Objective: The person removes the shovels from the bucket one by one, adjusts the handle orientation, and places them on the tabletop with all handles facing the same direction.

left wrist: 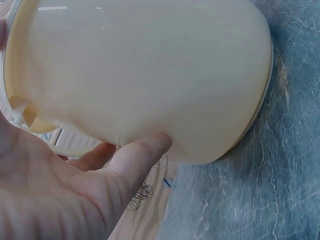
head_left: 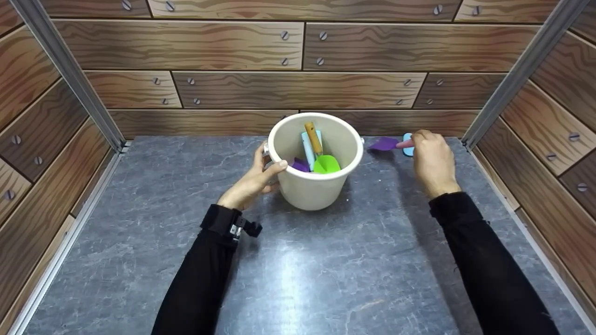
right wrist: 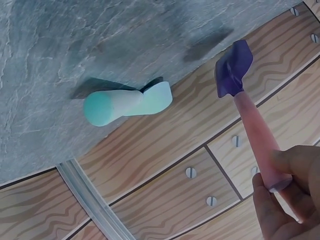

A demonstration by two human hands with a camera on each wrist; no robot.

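- Currently, the left hand (head_left: 251, 179) is gripping the bucket, its thumb lying over the rim and its other fingers pressing against the outside wall.
- The off-white bucket (head_left: 313, 191) is standing upright on the grey marbled tabletop (head_left: 153, 223), near the wood-patterned back wall (head_left: 298, 88).
- Inside the bucket, a purple piece (head_left: 300, 164) is showing at the left, partly hidden by the rim; a light-blue piece (head_left: 307, 148) is leaning beside it.
- Right of these, a green-bladed shovel (head_left: 327, 164) is resting blade down, its wooden handle pointing upward.
- Outside, right of the bucket, a purple-bladed spade (head_left: 384, 144) is hanging above the tabletop, its blade pointing toward the bucket.
- Partly behind its pink handle, a turquoise-and-white tool (right wrist: 125, 104) is lying on the tabletop near the back wall.
- The right hand (head_left: 434, 163) is grasping the spade by its handle end, fingers curling round it.
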